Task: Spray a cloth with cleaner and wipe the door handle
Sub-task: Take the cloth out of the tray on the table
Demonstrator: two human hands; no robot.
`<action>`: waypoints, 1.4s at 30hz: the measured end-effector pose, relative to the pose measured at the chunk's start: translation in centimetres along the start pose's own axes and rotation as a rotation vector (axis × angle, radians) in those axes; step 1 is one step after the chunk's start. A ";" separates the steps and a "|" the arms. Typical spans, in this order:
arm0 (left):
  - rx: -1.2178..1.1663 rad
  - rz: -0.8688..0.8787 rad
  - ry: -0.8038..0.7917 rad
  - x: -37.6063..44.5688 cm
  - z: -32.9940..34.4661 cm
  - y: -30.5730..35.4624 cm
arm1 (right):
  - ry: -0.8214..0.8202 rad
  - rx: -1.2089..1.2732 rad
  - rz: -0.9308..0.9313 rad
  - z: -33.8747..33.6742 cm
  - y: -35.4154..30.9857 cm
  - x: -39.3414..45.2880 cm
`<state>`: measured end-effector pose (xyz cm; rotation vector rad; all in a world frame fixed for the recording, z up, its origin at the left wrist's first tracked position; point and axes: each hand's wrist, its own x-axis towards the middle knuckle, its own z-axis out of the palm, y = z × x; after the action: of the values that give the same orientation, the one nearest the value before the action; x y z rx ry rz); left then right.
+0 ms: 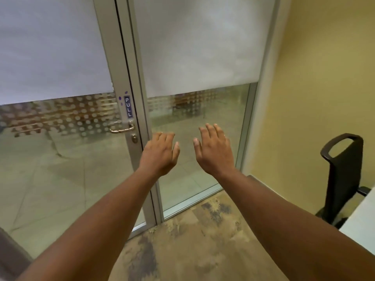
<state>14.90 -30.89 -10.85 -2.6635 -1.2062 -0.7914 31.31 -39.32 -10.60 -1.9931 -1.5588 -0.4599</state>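
A metal lever door handle sits on the frame of a glass door, under a blue PULL sticker and above a round keyhole. My left hand is held out palm down, empty, fingers slightly curled, just right of and below the handle and apart from it. My right hand is stretched out beside it, empty, with fingers spread, in front of the fixed glass panel. No cloth or spray bottle is in view.
A black office chair stands at the right against a yellow wall. A white desk corner juts in at the right edge. Mottled brown carpet covers the floor before the door. White blinds cover the upper glass.
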 end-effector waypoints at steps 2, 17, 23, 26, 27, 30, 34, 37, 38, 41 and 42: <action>-0.018 0.022 -0.001 -0.5 0.3 1.5 | 0.001 -0.009 0.023 -0.6 1.1 -1.4; -0.178 0.213 -0.147 -5.6 5.6 9.1 | -0.022 -0.172 0.302 -2.6 4.6 -11.4; -0.276 0.284 -0.176 -8.7 6.9 11.3 | -0.071 -0.254 0.417 -3.1 4.3 -16.2; -0.309 0.311 -0.208 -9.8 7.5 12.4 | -0.074 -0.280 0.458 -3.8 4.6 -18.2; -0.320 0.316 -0.218 -10.2 7.7 12.9 | -0.070 -0.284 0.472 -4.1 4.9 -18.9; -0.347 0.335 -0.242 -10.9 8.3 14.7 | -0.054 -0.298 0.515 -4.9 5.9 -20.5; -0.400 0.353 -0.301 -11.2 9.2 17.6 | -0.036 -0.298 0.569 -5.8 8.2 -22.4; -0.499 0.319 -0.385 -11.7 10.0 20.1 | -0.015 -0.301 0.631 -6.5 10.4 -24.1; -0.524 0.313 -0.412 -12.0 10.3 21.0 | -0.004 -0.306 0.653 -6.7 11.3 -24.8; -0.509 0.393 -0.466 -12.5 11.5 24.2 | -0.006 -0.318 0.717 -7.4 14.3 -27.1; -0.496 0.431 -0.480 -12.6 12.0 25.6 | -0.015 -0.313 0.744 -7.5 15.5 -28.0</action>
<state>31.57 -52.98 -24.68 -3.4825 -0.4747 -0.4297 39.40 -68.10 -24.41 -2.6192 -0.6747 -0.3886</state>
